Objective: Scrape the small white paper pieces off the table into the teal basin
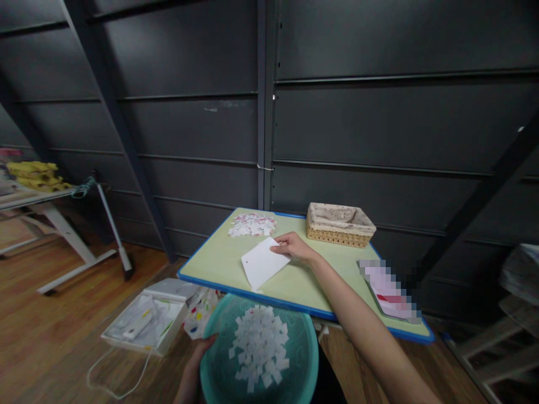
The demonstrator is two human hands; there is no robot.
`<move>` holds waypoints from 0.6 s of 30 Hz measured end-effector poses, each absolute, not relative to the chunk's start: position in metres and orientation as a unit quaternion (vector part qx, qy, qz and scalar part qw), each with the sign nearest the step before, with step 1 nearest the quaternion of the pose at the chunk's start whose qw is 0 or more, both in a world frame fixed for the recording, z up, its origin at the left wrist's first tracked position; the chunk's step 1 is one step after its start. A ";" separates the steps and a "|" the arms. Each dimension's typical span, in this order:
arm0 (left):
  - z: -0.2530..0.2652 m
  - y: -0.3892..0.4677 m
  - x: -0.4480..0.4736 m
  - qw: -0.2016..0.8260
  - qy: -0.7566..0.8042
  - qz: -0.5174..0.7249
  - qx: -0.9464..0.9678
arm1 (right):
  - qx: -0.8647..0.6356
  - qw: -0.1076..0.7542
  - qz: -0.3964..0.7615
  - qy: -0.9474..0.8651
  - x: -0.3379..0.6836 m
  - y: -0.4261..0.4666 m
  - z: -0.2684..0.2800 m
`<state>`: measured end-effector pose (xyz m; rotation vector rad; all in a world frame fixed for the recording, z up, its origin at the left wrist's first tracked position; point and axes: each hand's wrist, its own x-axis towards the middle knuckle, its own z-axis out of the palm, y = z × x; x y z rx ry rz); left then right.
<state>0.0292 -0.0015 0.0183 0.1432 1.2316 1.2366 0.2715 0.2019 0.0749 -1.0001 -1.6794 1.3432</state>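
Above the pale green table (pixel 206 252), my right hand (pixel 292 247) pinches a white card (pixel 263 262) by its right corner. The card is tilted, with a small dark hole near its left corner. My left hand (pixel 201 353) grips the left rim of a teal plastic basket (pixel 309 350) below the table's front edge. Many small white paper pieces (pixel 261 342) lie inside the basket. Farther back on the table spreads a flat pile of white and pinkish paper pieces (pixel 252 224).
A cloth-lined wicker basket (pixel 339 238) stands at the table's back right. A partly blurred pink and white flat item (pixel 389 294) lies at the right edge. On the floor at left are an open white box (pixel 145 322) with a cord and a patterned plastic bag (pixel 202 311).
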 end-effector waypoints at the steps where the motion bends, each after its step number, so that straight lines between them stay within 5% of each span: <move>1: 0.019 -0.001 0.029 0.643 0.542 0.538 0.059 | -0.386 0.373 0.530 -0.657 0.271 0.201 0.076; 18: 0.021 -0.003 0.028 0.657 0.528 0.534 0.066 | -0.375 0.349 0.561 -0.650 0.278 0.200 0.082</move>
